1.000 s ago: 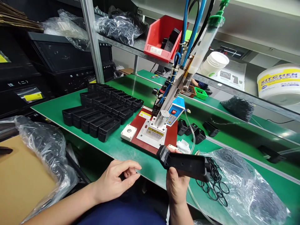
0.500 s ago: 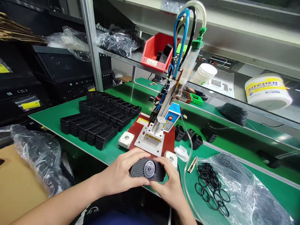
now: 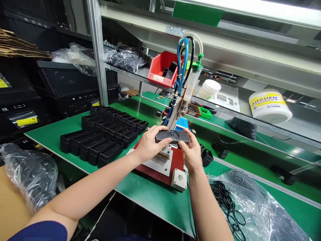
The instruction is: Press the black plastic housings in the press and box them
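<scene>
Both my hands hold a black ribbed plastic housing (image 3: pixel 172 136) with a round centre, level, above the red base plate (image 3: pixel 175 160) of a dispensing fixture. My left hand (image 3: pixel 149 144) grips its left end and my right hand (image 3: pixel 191 152) grips its right end, fingers closed on it. Just behind the housing rises the fixture's slanted arm with a syringe (image 3: pixel 190 82) and blue and black hoses. A white button block (image 3: pixel 179 179) sits at the plate's front right corner.
Rows of black housings (image 3: pixel 105 139) lie on the green bench (image 3: pixel 150 197) to the left. A clear bag with black rubber rings (image 3: pixel 230 207) lies at the right. A red bin (image 3: pixel 162 68), white tubs (image 3: pixel 269 105) and bagged parts are on the shelf behind. Loose black parts (image 3: pixel 207 155) sit beyond the plate.
My right hand brought the housing from the right to the middle, my left hand joined it, and both carried it forward and up over the fixture. The view tilted upward.
</scene>
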Motion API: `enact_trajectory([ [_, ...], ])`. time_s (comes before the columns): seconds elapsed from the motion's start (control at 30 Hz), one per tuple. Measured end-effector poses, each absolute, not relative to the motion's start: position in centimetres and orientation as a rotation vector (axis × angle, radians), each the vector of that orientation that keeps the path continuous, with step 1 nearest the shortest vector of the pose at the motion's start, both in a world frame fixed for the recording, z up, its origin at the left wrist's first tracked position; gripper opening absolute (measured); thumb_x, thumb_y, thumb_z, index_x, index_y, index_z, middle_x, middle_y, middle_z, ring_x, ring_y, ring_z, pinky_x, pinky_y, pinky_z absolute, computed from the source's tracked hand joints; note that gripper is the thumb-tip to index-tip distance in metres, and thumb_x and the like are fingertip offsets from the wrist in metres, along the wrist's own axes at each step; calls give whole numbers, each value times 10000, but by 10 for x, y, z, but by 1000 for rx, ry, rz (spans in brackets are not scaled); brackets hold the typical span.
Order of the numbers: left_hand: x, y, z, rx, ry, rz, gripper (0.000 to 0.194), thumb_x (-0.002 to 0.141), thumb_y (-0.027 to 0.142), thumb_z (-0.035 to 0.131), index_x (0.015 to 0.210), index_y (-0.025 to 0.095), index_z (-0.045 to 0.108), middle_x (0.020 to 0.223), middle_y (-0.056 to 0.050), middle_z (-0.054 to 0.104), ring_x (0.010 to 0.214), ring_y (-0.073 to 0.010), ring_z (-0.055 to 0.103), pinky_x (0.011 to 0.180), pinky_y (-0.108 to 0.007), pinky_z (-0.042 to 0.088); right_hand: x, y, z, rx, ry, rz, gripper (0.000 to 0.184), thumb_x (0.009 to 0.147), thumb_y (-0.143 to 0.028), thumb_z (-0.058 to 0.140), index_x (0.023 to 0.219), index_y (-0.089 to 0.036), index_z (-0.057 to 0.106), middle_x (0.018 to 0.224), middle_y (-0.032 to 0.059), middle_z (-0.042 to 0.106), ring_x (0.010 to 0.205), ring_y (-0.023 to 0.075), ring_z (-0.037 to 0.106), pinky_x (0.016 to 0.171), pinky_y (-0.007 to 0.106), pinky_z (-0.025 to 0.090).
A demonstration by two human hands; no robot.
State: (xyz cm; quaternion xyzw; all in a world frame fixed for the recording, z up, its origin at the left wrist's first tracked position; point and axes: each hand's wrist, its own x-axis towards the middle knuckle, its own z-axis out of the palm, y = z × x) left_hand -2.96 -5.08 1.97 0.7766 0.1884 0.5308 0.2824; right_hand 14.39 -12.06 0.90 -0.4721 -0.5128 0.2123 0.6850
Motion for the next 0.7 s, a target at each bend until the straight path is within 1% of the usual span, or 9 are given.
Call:
enact_trajectory([
  [0.07, -14, -39, 13, 2047, 546, 1470, 315, 880, 407, 558, 1091, 177, 601, 1056, -90, 631, 990, -197, 603, 881, -350, 489, 156, -100, 8, -1040, -1135, 507, 630, 722, -412, 744, 1271, -225, 500, 1172, 76, 609, 1043, 212, 591, 922, 397, 493],
  [0.13, -3, -30, 2, 2012, 579, 1507, 273, 895, 376, 531, 1057, 174, 617, 1047, -89, 630, 1013, -196, 599, 908, -350, 480, 161, -86, 1, -1037, -1134, 530, 588, 728, -432, 727, 1238, -227, 518, 1162, 66, 606, 1037, 206, 589, 913, 391, 495],
  [0.23, 3, -21, -13, 1960, 624, 1541, 252, 925, 343, 474, 989, 166, 641, 990, -82, 642, 973, -183, 611, 883, -329, 489, 159, -77, -14, -1037, -1136, 581, 466, 774, -439, 675, 1168, -236, 532, 1054, 39, 623, 906, 171, 614, 782, 331, 534],
  [0.3, 2, -19, -16, 1935, 651, 1556, 259, 936, 324, 449, 937, 161, 650, 937, -75, 649, 925, -176, 619, 852, -316, 495, 156, -77, -21, -1024, -1132, 629, 396, 801, -425, 648, 1132, -250, 521, 985, 13, 619, 817, 143, 614, 695, 283, 530],
  [0.37, 1, -20, -15, 1923, 666, 1572, 249, 933, 307, 455, 911, 159, 653, 923, -73, 647, 913, -174, 616, 850, -314, 494, 154, -77, -24, -998, -1128, 677, 361, 801, -408, 650, 1101, -262, 511, 961, -3, 613, 779, 130, 611, 654, 255, 518],
  [0.5, 5, -27, -7, 1943, 651, 1604, 213, 920, 277, 477, 930, 158, 653, 983, -82, 618, 964, -172, 598, 899, -321, 483, 159, -76, -25, -937, -1109, 739, 373, 785, -404, 663, 1086, -273, 487, 1017, 9, 625, 838, 151, 630, 684, 279, 525],
  [0.7, 16, -31, -9, 1964, 626, 1641, 206, 922, 275, 478, 938, 157, 646, 992, -90, 581, 977, -171, 587, 899, -323, 492, 168, -72, -29, -894, -1075, 720, 382, 781, -411, 661, 1083, -272, 472, 1069, 34, 639, 918, 181, 644, 757, 341, 531],
])
